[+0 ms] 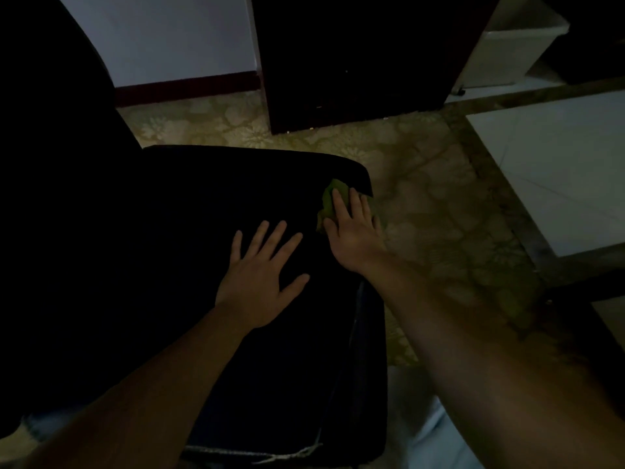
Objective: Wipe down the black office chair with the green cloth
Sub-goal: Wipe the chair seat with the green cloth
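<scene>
The office chair (203, 214) is upholstered in plain black, and a pale, whitish line of stitching (287, 455) is seen along its near edge. The cloth (325, 206) is coloured a bright leaf green. The floor (422, 198) is covered in muted olive-yellow with a paler floral pattern and is bordered by a dark brownish band (504, 204), beyond which plain white tiles (558, 170) are laid. The wall (162, 35) is painted pale lilac-grey, and the skirting (186, 86) dark red. The cabinet (355, 62) is finished in very dark brown, and the box (507, 52) is white.
</scene>
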{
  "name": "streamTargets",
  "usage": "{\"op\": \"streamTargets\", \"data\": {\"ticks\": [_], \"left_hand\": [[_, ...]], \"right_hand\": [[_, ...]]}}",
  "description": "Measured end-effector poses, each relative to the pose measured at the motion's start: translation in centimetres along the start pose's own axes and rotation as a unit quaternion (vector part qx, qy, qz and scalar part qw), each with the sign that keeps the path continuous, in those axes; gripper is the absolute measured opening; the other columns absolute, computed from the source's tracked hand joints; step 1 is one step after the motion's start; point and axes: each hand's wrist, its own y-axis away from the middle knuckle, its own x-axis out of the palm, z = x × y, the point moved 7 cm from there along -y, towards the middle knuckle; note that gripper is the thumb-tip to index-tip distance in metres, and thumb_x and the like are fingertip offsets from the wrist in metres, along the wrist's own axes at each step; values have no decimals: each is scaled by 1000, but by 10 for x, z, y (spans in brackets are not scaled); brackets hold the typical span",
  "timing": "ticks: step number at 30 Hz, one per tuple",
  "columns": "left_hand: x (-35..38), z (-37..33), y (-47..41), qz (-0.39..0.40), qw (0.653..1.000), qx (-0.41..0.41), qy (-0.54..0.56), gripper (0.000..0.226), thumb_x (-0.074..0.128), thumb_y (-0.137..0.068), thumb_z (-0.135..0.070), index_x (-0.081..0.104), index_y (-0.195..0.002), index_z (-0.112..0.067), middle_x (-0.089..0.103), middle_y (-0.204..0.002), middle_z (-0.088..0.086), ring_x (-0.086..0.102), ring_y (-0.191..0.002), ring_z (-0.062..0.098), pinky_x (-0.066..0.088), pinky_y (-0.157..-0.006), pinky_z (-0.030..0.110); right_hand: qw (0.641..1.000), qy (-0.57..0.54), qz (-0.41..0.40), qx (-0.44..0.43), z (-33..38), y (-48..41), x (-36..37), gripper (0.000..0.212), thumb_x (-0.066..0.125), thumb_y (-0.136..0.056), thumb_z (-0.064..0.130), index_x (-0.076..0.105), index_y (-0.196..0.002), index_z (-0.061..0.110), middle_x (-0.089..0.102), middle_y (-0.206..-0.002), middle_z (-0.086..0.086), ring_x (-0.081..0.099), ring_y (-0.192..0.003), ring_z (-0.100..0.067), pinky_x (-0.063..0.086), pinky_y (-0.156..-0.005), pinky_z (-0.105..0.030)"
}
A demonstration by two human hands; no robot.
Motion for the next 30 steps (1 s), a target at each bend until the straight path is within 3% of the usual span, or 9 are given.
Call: {"op": "streamTargets", "data": {"ticks": [15, 22, 30], "left_hand": [[1, 0, -3, -13, 1000, -7, -9, 87, 1, -88, -84, 0, -162, -37, -7, -170, -5, -9, -157, 23, -6, -123, 58], [0, 0, -6, -32, 999, -25, 15, 87, 8, -88, -81, 6, -162, -36, -3, -170, -5, -6, -157, 22, -7, -123, 57], [0, -1, -7, -37, 999, -28, 10, 87, 10, -88, -82, 8, -162, -36, 0, -171, -4, -3, -157, 24, -4, -123, 58]], "right_hand": [[1000, 5, -4, -11, -3, -3, 1, 62, 24, -108, 48, -2, -162, 30, -10, -170, -5, -11, -156, -25, 3, -125, -53], [997, 14, -51, 61, 15, 17, 17, 62, 25, -108, 43, -1, -162, 28, -10, -169, -9, -10, -155, -31, 4, -123, -55], [1000, 10, -2, 27, 12, 3, 8, 62, 26, -108, 42, -2, -162, 29, -10, -169, -9, -11, -155, -32, 3, -123, -58]]}}
